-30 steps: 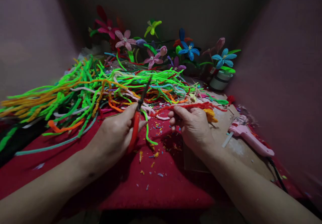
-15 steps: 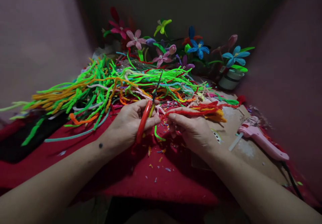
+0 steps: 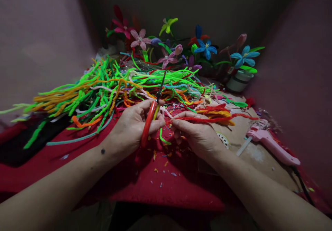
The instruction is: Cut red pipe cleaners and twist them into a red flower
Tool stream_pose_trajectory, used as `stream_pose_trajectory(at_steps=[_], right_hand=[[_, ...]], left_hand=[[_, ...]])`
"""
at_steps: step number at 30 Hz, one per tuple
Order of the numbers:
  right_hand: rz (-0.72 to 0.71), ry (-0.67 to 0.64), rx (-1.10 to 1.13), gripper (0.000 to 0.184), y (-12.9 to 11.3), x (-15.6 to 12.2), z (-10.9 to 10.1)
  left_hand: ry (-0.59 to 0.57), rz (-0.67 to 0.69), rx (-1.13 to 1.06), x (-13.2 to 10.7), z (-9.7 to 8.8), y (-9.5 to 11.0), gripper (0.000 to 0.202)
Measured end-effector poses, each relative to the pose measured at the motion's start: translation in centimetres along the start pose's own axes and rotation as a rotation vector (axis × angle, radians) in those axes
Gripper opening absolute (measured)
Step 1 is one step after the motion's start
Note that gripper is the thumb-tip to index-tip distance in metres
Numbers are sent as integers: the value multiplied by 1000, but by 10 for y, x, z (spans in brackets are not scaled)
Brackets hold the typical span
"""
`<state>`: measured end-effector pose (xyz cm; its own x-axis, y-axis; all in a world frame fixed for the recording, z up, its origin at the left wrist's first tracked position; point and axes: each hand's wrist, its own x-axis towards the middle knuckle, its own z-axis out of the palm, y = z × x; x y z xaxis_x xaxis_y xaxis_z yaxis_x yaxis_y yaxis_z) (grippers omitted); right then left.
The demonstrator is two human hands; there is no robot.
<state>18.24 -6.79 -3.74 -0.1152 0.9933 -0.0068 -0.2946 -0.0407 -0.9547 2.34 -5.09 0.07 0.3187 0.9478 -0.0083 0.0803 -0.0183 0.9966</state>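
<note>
Scissors (image 3: 149,122) with red-orange handles rest in my left hand (image 3: 132,122), their dark blades pointing up and away. The fingers are closed round them, thumb and fingertips pinched near the handles. A red pipe cleaner (image 3: 215,120) is pinched between the thumb and fingers of my right hand (image 3: 194,129), its long end stretching right over the cardboard. Behind that hand lie red and orange pipe cleaner pieces (image 3: 223,111) in a bundle. Fuzzy trimmings (image 3: 167,154) are scattered on the red cloth between and below my hands.
A large heap of green and orange pipe cleaners (image 3: 103,82) spreads across the back and left. Fuzzy flowers (image 3: 206,49) and a small jar (image 3: 239,80) stand behind it. On the right, a pink glue gun (image 3: 272,142) lies on the cardboard (image 3: 236,158).
The red pipe cleaner in my right hand has come out straight to the right, its far end now past the bundle. My left hand and the scissors have barely moved.
</note>
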Motion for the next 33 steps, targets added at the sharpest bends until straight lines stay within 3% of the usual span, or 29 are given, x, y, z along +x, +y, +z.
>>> stream_pose_trajectory(at_steps=[7, 14, 21, 24, 27, 30, 33], right_hand=[[31, -54, 77, 12, 0, -1, 0], [1, -54, -2, 11, -2, -4, 2], [56, -44, 40, 12, -5, -4, 0], [63, 39, 64, 15, -4, -2, -1], [-67, 179, 23, 16, -5, 1, -2], [-212, 308, -36, 15, -9, 4, -3], [-253, 372, -45, 14, -12, 6, -4]], left_hand=[[-69, -17, -60, 1, 1, 0, 44], [-87, -10, -85, -2, 3, -2, 45], [-62, 42, 21, -1, 2, 0, 38], [42, 172, 218, 1, -2, -6, 36], [155, 397, 541, 1, -9, -19, 40], [39, 568, 907, 1, -14, -34, 42], [2, 578, 1176, 1, -12, -43, 44]])
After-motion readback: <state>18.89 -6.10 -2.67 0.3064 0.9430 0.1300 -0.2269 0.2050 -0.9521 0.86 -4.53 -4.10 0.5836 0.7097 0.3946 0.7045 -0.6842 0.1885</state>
